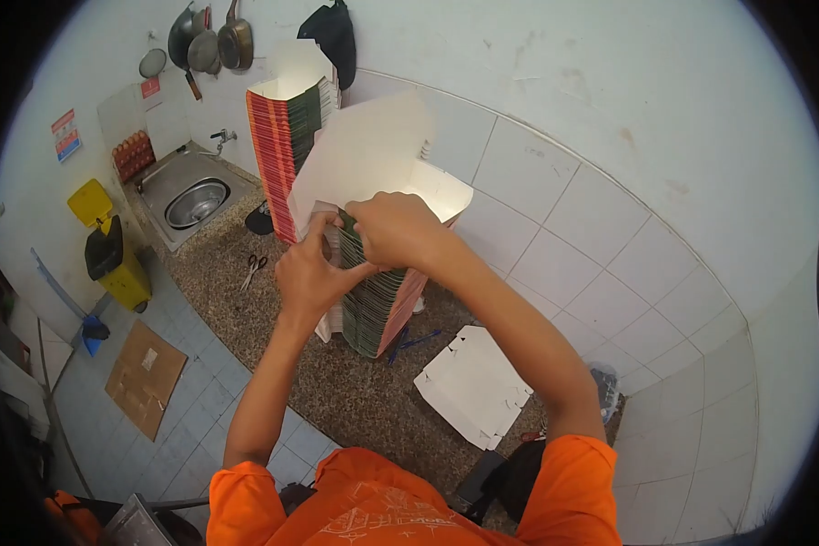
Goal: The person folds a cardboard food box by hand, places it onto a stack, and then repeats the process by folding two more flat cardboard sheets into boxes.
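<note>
A tall stack of nested cardboard boxes [369,314], green and pink outside and white inside, stands on the counter in front of me. Its top box [364,146] has a large white flap raised. My left hand [311,268] grips the near corner of this top box, thumb reaching across the stack's green side. Curled over the same near edge is my right hand [396,229], its fingertips pinching the cardboard beside the left fingers. Part of the box edge is hidden behind my fingers. Behind it rises a second stack of red and green boxes [278,155].
A flat white cardboard piece [473,387] lies on the speckled counter [337,400], with blue pens [419,340] near the stack. Scissors [254,270] rest to the left. Beyond are a steel sink [196,202], hanging pans [235,44] and a yellow bin [129,278].
</note>
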Demonstrator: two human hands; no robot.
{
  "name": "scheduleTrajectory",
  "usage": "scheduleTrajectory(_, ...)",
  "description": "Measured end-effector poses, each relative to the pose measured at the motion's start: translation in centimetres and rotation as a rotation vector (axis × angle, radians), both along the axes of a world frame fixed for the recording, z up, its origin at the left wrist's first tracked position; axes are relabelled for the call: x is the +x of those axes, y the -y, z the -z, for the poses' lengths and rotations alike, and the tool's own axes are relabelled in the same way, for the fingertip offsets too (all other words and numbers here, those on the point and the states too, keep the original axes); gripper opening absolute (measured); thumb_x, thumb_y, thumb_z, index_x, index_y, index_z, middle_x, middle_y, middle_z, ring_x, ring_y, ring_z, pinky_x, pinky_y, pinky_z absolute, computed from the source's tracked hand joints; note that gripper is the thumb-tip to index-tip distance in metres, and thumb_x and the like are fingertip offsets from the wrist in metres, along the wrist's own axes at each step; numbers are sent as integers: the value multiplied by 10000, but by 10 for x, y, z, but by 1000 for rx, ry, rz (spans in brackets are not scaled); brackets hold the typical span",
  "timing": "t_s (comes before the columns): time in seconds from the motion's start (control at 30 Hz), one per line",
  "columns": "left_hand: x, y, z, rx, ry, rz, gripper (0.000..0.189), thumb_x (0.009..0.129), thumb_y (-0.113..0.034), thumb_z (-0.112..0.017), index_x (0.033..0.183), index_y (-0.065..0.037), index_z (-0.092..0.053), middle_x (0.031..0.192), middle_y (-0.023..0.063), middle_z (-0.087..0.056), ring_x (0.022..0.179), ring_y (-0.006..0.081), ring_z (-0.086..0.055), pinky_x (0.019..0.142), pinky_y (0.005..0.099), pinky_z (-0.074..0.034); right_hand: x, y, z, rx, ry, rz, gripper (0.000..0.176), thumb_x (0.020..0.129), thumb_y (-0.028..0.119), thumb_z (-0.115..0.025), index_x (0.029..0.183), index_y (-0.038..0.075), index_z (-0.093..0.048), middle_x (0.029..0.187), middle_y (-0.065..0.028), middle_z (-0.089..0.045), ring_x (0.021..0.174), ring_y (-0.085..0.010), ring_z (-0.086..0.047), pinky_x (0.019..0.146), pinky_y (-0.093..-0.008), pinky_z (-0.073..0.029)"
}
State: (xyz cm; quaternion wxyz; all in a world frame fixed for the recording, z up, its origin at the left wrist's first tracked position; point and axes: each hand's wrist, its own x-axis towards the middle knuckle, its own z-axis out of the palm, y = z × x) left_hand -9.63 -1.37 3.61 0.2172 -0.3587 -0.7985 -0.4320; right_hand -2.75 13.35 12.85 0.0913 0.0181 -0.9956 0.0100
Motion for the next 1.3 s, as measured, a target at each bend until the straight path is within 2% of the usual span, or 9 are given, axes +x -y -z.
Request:
scheduleTrajectory(0.17,5,-5,9,69,136,98,738,616,-539,-921,1143,-149,-582,735,32,-609,626,190,-637,541,331,-466,7,13,17,-139,-154,113,271,970,308,-537,1009,78,-676,824,-192,-710,817,-407,-700,745,-522,-545)
scheduleTrajectory(0.37,46,-15,-1,169,-358,271,608,779,-242,-838,1334,-156,-603,1334,82,-591,1387,335,-418,1143,548,-303,-22,-75,-16,-94,-572,367,437,1020,452,-497,1000,70,-707,970,-166,-729,952,-384,-682,826,-482,-528)
scheduleTrajectory(0.63,47,-35,15,100,-407,260,397,837,-114,-761,1220,-184,-684,1227,1,-662,1379,312,-459,1177,508,-243,42,-148,65,-1131,-1110,317,391,1093,372,-416,1123,40,-620,988,-87,-657,876,-179,-587,842,-317,-488)
scheduleTrajectory(0.77,47,-41,25,118,-447,226,282,886,-145,-720,1163,-195,-733,1223,-39,-688,1392,290,-470,1183,484,-206,130,-125,265,-825,-548,370,341,993,318,-613,1166,24,-618,1128,-113,-686,1075,-235,-649,970,-353,-486)
scheduleTrajectory(0.83,52,-38,20,103,-453,210,291,890,-146,-722,1177,-198,-728,1258,-38,-683,1413,300,-451,1191,486,-184,191,-97,383,-399,358,663,1087,777,550,-797,1601,132,-225,1632,-284,-207,1524,-446,-182,1171,-644,-234)
scheduleTrajectory(0.9,57,-36,26,105,-474,153,340,879,-146,-732,1217,-179,-710,1311,-1,-677,1459,340,-394,1198,521,-166,241,-61,419,-496,709,619,1294,678,674,-827,1636,243,-71,1666,-290,29,1523,-531,14,1153,-737,-162)
scheduleTrajectory(1.0,75,-32,55,314,-419,337,329,889,-63,-691,1216,-101,-688,1324,80,-653,1430,348,-423,1177,495,-300,282,-51,454,-497,333,652,838,844,272,-773,1562,206,-345,1614,-247,-300,1476,-442,-322,1116,-597,-369)
scheduleTrajectory(1.1,98,-35,103,234,-23,707,374,902,-92,-694,1272,-52,-654,1308,131,-651,1299,355,-552,1060,482,-454,302,-78,436,-802,-105,512,199,897,123,-662,1072,55,-727,833,-167,-706,747,-310,-685,740,-392,-531)
scheduleTrajectory(1.3,107,-64,193,7,1247,911,495,971,-271,-662,1394,-38,-553,1357,146,-623,1228,310,-616,1019,448,-488,307,-25,350,-282,-756,778,205,852,21,-722,1022,125,-773,909,-115,-726,820,-296,-713,714,-377,-561)
